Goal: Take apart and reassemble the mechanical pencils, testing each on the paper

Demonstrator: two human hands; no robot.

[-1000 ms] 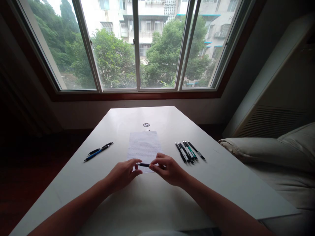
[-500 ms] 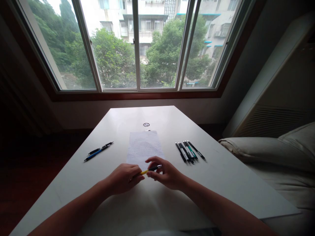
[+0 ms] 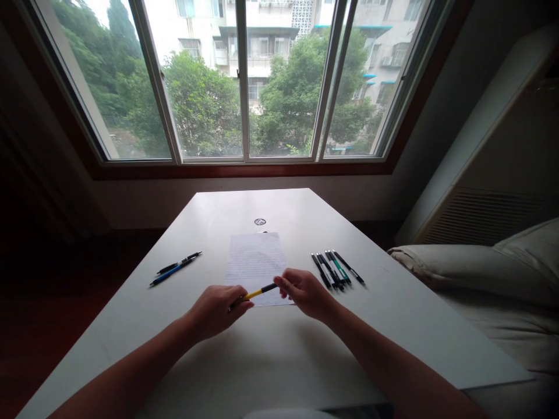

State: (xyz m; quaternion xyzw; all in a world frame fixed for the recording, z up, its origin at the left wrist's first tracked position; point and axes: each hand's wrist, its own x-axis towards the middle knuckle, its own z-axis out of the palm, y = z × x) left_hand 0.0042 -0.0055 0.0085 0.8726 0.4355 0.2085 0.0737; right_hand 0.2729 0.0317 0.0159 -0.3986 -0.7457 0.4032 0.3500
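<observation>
A yellow pen (image 3: 254, 295) with a black front section is held between both hands, above the near edge of a sheet of lined paper (image 3: 253, 262). My left hand (image 3: 220, 308) is closed around its yellow end. At the other end, the fingertips of my right hand (image 3: 303, 292) pinch the black part and hide its tip. The pen slants up to the right. What is written on the paper is too small to read.
Several pens (image 3: 334, 270), mostly black, one partly green, lie side by side to the right on the white table (image 3: 174, 326). A blue pen (image 3: 172, 273) and a black pen (image 3: 186, 261) lie left. A small round emblem (image 3: 260, 222) is beyond the paper. A cushioned seat (image 3: 437, 265) stands right.
My right hand has moved slightly up and right, its fingers closing on the pen's black end. The left hand has shifted a little left, and more of the yellow barrel shows.
</observation>
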